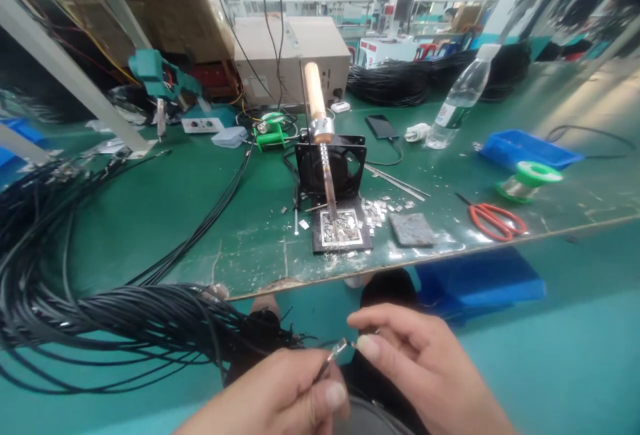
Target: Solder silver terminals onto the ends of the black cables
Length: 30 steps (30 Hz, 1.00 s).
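At the lower middle, my left hand (300,388) pinches a thin black cable with a small metal connector (339,348) at its tip. My right hand (415,355) is just to the right, its thumb and index finger close to the connector's far end, around a tiny piece too small to make out. Both hands are above the lap, in front of the table edge. A thick bundle of black cables (150,321) hangs over the edge to the left. Beyond the hands, a soldering iron with a wooden handle (316,91) points down onto a small tray of metal bits (343,228).
Red-handled scissors (497,221), a solder spool (530,180), a blue tray (530,149) and a plastic bottle (460,101) stand right. A grey pad (413,229) lies near the table's front edge. Behind the iron is a black fan (330,167).
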Available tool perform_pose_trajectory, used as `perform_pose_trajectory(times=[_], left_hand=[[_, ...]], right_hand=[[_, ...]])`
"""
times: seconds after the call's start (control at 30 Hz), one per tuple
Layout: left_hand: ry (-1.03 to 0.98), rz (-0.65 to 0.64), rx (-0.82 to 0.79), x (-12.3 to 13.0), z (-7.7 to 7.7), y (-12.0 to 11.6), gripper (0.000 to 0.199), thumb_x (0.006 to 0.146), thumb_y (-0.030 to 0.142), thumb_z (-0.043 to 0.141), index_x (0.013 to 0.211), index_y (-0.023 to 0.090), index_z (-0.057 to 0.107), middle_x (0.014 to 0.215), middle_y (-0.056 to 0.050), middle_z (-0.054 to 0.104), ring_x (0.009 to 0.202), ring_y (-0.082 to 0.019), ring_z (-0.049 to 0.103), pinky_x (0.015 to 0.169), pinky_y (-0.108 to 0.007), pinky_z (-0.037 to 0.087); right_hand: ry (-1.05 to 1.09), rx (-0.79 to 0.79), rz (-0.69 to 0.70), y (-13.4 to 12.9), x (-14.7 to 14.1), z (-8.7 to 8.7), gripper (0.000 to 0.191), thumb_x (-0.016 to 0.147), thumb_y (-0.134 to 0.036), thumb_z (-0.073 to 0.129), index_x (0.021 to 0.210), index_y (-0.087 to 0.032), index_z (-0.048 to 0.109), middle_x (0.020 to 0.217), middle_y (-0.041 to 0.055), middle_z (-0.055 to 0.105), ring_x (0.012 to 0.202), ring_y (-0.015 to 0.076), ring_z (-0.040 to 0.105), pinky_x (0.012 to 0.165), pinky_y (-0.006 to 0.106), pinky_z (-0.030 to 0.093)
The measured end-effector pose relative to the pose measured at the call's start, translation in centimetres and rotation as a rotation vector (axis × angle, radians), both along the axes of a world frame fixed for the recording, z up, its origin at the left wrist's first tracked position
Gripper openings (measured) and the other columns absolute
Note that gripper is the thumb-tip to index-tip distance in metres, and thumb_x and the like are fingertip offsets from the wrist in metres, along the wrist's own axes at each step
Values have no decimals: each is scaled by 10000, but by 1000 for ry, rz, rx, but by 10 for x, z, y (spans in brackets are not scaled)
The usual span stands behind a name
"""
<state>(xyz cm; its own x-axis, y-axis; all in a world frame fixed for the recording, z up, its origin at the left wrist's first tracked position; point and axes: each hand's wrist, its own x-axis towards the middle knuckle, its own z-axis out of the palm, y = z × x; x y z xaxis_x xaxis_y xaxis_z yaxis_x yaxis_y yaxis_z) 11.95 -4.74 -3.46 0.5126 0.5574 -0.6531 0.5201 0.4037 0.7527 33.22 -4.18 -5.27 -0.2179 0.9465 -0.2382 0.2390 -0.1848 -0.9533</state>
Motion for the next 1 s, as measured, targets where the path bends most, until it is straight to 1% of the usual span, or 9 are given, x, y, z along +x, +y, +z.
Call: perform_pose_trajectory(times=[0.07, 0.17, 0.23, 0.3, 0.37, 0.43, 0.57, 0.67, 1.0], left_hand=[[35, 2, 88, 4, 7, 2, 385, 1031, 488, 449, 769, 229, 560, 657, 36, 557, 523, -127, 492, 516, -225, 388], [51, 3, 219, 9, 9, 3, 327, 997, 400, 508, 724, 231, 574, 648, 38, 548, 595, -150, 536, 600, -239, 425], [23, 84, 263, 11, 6, 2, 216, 942, 368, 597, 775, 232, 594, 692, 40, 545, 634, -156, 520, 613, -243, 421], [-21, 224, 296, 13, 3, 0, 132, 892, 350, 668, 871, 232, 613, 744, 39, 544, 675, -160, 502, 624, -244, 418], [-59, 347, 312, 15, 1, 0, 161, 873, 362, 700, 906, 227, 620, 745, 38, 531, 683, -160, 483, 615, -242, 411], [-99, 400, 270, 16, 1, 0, 211, 885, 413, 699, 855, 221, 616, 684, 49, 500, 618, -142, 442, 562, -234, 382], [-152, 399, 119, 15, 3, 4, 339, 910, 541, 681, 831, 219, 609, 579, 82, 432, 496, -105, 328, 460, -215, 267], [-135, 371, 107, 13, 3, 5, 406, 930, 603, 645, 815, 214, 609, 551, 84, 423, 481, -99, 309, 436, -205, 216], [-118, 353, 95, 11, -5, 3, 449, 968, 631, 591, 806, 212, 602, 503, 96, 419, 472, -102, 321, 454, -203, 260]], right_hand=[[8, -2, 52, 0, -3, 0, 342, 898, -499, 675, 1007, -204, 809, 577, -49, 454, 541, 121, 391, 514, 238, 352], [16, 14, 94, 0, -3, -2, 330, 917, -505, 660, 928, -211, 809, 616, -15, 564, 559, 132, 460, 527, 244, 392], [-3, 35, 82, 0, 0, -4, 337, 929, -519, 653, 900, -217, 801, 701, 19, 656, 607, 150, 538, 534, 242, 422], [-44, 57, 52, 0, 3, -5, 350, 945, -536, 644, 902, -222, 791, 786, 42, 706, 668, 168, 594, 547, 239, 447], [-78, 69, 23, -1, 5, -5, 372, 959, -553, 628, 880, -220, 773, 801, 46, 709, 692, 175, 606, 553, 240, 457], [-91, 64, -23, -3, 6, -3, 397, 960, -564, 623, 817, -212, 738, 754, 36, 671, 668, 170, 575, 542, 243, 443], [-65, 32, -105, -5, 1, 2, 420, 942, -557, 643, 705, -211, 637, 640, -14, 517, 593, 141, 446, 507, 245, 373], [-28, 11, -114, -4, -2, 3, 415, 944, -531, 647, 683, -213, 593, 611, -38, 443, 573, 127, 381, 494, 241, 331], [33, -5, -74, 3, -4, -1, 431, 949, -515, 609, 653, -214, 523, 571, -56, 384, 540, 114, 324, 468, 237, 290]])
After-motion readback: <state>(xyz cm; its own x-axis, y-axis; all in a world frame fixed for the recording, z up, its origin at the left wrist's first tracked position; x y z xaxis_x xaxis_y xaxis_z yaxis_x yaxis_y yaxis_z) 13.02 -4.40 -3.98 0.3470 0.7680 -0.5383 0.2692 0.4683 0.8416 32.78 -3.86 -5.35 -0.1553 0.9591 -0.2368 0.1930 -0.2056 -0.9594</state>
